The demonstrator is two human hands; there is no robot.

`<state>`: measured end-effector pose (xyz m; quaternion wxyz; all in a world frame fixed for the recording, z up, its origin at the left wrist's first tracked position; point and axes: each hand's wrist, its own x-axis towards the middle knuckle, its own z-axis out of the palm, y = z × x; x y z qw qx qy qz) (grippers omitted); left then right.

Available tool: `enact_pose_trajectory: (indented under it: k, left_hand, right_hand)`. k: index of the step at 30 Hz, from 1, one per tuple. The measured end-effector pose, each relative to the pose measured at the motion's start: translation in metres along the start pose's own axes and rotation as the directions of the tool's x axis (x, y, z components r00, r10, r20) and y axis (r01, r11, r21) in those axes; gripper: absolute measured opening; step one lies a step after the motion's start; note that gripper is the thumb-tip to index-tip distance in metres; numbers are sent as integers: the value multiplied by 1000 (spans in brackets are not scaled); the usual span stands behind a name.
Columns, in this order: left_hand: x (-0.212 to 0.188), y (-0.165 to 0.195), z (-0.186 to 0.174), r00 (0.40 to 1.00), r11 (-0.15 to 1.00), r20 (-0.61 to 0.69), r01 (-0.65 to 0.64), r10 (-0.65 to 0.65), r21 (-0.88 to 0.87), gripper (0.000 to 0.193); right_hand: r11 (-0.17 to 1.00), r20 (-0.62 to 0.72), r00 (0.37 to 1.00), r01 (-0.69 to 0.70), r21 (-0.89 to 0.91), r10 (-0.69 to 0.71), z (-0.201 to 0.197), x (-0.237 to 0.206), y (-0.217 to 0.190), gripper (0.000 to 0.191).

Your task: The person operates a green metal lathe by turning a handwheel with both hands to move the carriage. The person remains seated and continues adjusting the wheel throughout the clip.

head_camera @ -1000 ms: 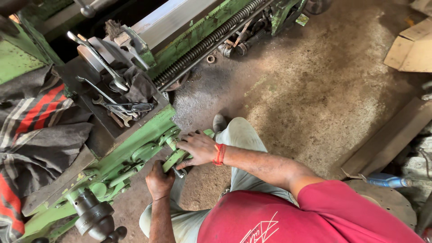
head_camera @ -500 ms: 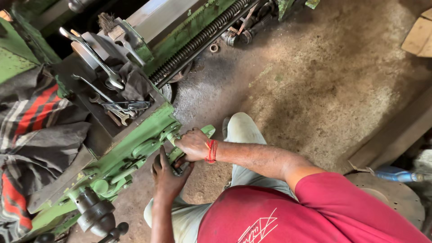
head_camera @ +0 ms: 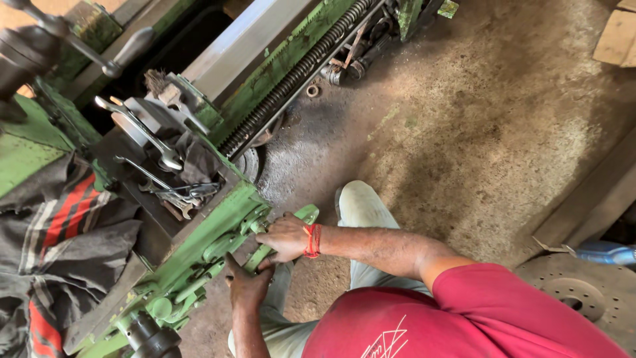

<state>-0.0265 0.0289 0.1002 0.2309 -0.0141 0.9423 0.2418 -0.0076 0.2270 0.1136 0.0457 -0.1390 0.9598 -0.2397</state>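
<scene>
A green lathe carriage [head_camera: 218, 229] with several green levers stands at the left. My right hand [head_camera: 285, 237], a red band at its wrist, is closed around a green lever [head_camera: 306, 213] that juts out from the carriage front. Just below it my left hand [head_camera: 246, 285] grips the lower end of the same lever, against the green housing. My light trouser leg [head_camera: 361, 209] and red shirt [head_camera: 464, 318] fill the bottom of the view.
Wrenches [head_camera: 149, 142] and a dark rag lie on the carriage top. A long lead screw [head_camera: 298, 69] runs up to the right. Striped cloth [head_camera: 59, 232] hangs at left. A metal disc [head_camera: 583, 292], blue bottle [head_camera: 606, 252] and cardboard [head_camera: 616, 36] sit on the concrete floor.
My left hand has come up from lower on the housing to the lever under my right hand. My right hand has stayed on the lever, and the view has shifted slightly.
</scene>
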Motion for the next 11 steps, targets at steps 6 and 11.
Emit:
enact_pose_trajectory:
  k: [6,11]
  left_hand:
    - [26,-27,5,990,996,112,-87,87,-4,74]
    - [50,-58,22,985,988,83,-153,150,34,63]
  right_hand:
    - [991,62,995,71,110,-78,-2,7,-5,80]
    - [978,-231,951,200,-58,-208,17,1,-15,72]
